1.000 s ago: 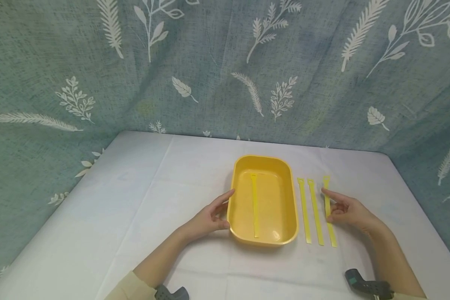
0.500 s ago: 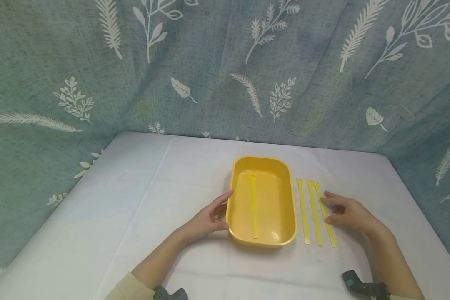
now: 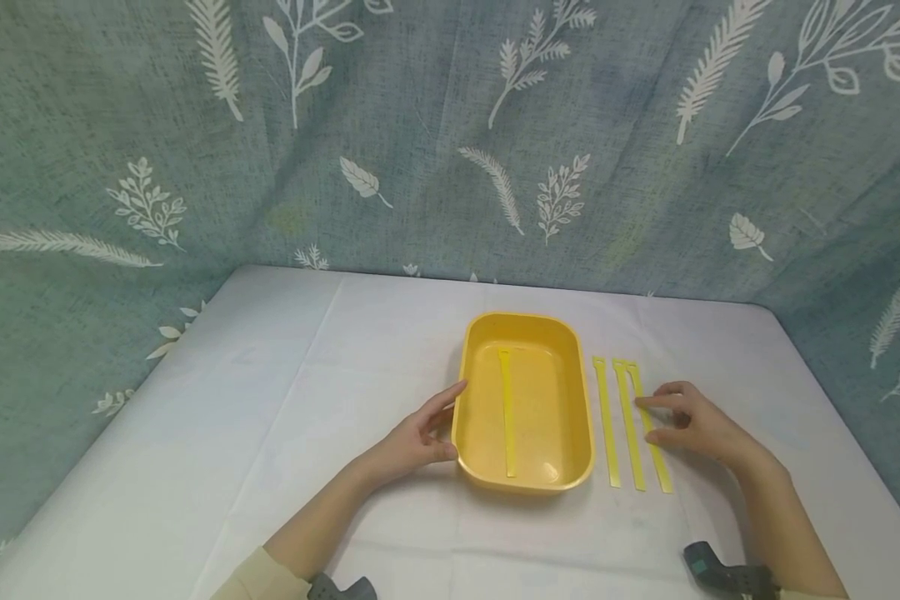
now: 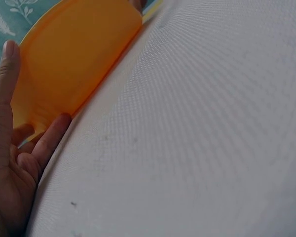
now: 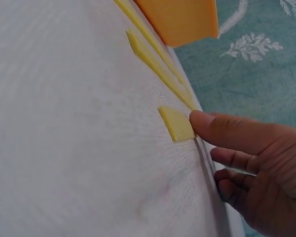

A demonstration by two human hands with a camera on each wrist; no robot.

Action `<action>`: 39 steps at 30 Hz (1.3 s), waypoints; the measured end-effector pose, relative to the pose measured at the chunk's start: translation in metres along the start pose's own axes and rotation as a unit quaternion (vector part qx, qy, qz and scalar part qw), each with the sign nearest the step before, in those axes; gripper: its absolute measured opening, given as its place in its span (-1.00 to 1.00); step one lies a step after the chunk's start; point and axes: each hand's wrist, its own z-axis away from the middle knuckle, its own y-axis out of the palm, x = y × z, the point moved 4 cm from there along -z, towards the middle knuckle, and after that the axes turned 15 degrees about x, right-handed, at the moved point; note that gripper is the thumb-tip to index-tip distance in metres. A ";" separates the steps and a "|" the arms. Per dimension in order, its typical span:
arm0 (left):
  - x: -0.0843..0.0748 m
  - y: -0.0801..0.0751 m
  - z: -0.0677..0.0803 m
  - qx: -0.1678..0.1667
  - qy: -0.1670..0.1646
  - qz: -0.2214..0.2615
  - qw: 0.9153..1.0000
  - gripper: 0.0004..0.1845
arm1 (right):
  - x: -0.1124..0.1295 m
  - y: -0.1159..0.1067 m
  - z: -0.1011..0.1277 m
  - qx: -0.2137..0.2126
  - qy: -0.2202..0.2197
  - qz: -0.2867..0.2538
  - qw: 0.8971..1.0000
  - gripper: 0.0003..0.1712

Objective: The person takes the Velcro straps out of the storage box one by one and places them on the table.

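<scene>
yellow strips are the work: the tray strip point(image 3: 507, 412) lies flat inside the yellow tray point(image 3: 547, 400), and three more rest on the counter point(image 3: 390, 333) to the tray's right. the step in hand looks like adjusting or picking up the outermost strip point(image 3: 659, 462), whose far end slants in to the middle strip point(image 3: 629, 427) — touching or just beside it, i cannot tell. the right hand point(image 3: 693, 421) has index finger and thumb at that strip but apart from each other, no pinch made; the left hand point(image 3: 423, 433) braces the tray's left side, its fingers spread against the outside, not clamped. the next move probably calls for a light touch at so thin an edge — a hard push could shove it over its neighbour. only the head view shows the tray's inside and the strips' far ends; the right wrist view adds the thumb tip meeting the outermost strip, and the left wrist view the fingers against the tray's outer wall.
</scene>
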 end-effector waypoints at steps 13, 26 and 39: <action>0.001 -0.001 -0.001 0.003 -0.002 -0.007 1.000 -0.12 | -0.001 -0.005 0.000 -0.018 0.004 0.022 1.000 -0.25; 0.002 -0.001 -0.001 0.001 -0.011 0.002 1.000 -0.10 | 0.007 -0.039 -0.037 -0.044 0.010 0.006 0.999 -0.37; 0.004 -0.001 0.000 -0.005 -0.022 -0.007 1.000 -0.09 | 0.008 -0.038 -0.060 -0.038 0.056 -0.009 0.998 -0.44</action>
